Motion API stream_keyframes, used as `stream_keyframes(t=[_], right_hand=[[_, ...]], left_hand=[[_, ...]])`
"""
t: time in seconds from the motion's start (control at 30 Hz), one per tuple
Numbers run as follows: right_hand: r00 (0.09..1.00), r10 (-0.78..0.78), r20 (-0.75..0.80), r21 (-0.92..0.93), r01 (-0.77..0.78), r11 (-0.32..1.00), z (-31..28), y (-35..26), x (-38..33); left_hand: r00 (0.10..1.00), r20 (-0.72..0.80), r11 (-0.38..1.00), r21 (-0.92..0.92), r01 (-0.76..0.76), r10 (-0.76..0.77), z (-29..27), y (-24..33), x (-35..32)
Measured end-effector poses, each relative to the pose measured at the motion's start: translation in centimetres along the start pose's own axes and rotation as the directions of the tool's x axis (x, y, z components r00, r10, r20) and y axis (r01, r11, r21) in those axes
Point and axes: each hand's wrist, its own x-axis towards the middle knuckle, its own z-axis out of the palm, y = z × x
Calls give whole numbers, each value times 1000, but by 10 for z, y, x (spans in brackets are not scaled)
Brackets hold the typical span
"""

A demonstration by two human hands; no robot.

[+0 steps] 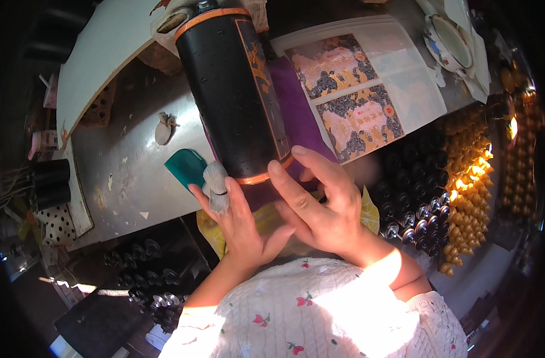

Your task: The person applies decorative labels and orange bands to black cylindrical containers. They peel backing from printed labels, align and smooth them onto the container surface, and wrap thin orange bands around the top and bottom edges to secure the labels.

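Note:
A large black cylinder with orange rims and a gold-patterned label lies lengthwise on a purple cloth on the grey table. My left hand has a grey fabric wrap on one finger and touches the cylinder's near rim from the left. My right hand lies flat, fingers apart, index fingertip against the same rim. A teal scraper lies just left of my left hand. Yellow sheets show under my hands.
A clear sheet with two ornate pink-and-black labels lies right of the cylinder. A tray of black bottles and gold caps fills the right side. A white board leans at back left. More black bottles stand below left.

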Motion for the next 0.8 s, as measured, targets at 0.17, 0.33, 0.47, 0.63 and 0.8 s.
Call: stream_keyframes(t=[0.17,0.33,0.47,0.63,0.8], right_hand=[[999,-47,4,1,47,999,1,3,-5],[998,57,-3,54,-57,997,-5,0,-1],[998,24,65,36,-26,999,-11,6,1],[998,25,59,52,-28,998,-9,6,1],[997,29,72,63,-34,997,-10,7,0]], left_hand=[[996,-16,980,-179,82,-87,2,-3,-3],[996,14,978,-187,94,-93,2,-6,-6],[992,26,968,-218,124,-122,4,-7,-5],[991,20,950,-282,132,-132,7,-8,-9],[994,-59,941,-333,63,-87,12,-10,-15]])
